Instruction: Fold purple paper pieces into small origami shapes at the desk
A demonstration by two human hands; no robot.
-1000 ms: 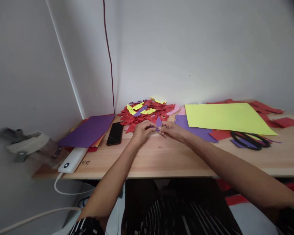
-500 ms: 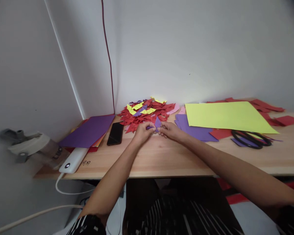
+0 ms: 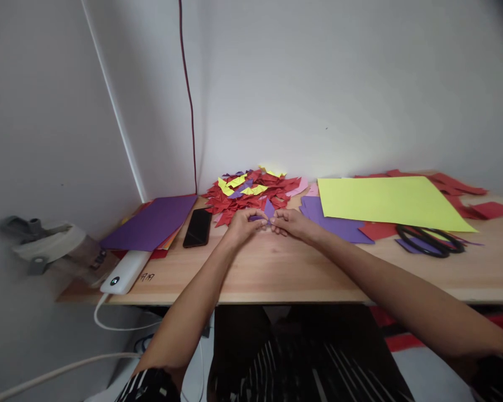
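Both my hands meet over the wooden table (image 3: 276,273), pinching a small folded purple paper piece (image 3: 269,210) between them. My left hand (image 3: 243,224) grips its left side with curled fingers. My right hand (image 3: 291,224) pinches its right side. Just behind the hands lies a heap of folded paper triangles (image 3: 251,192), mostly red with some yellow and purple ones.
A black phone (image 3: 197,227) lies left of my hands, beside purple sheets (image 3: 151,223) and a white power bank (image 3: 124,273) with a cable. A large yellow sheet (image 3: 389,202), purple sheets (image 3: 335,220), red scraps (image 3: 478,206) and black scissors (image 3: 427,240) lie to the right.
The hands have barely shifted; they keep working the purple piece, which now sits lower between the fingers.
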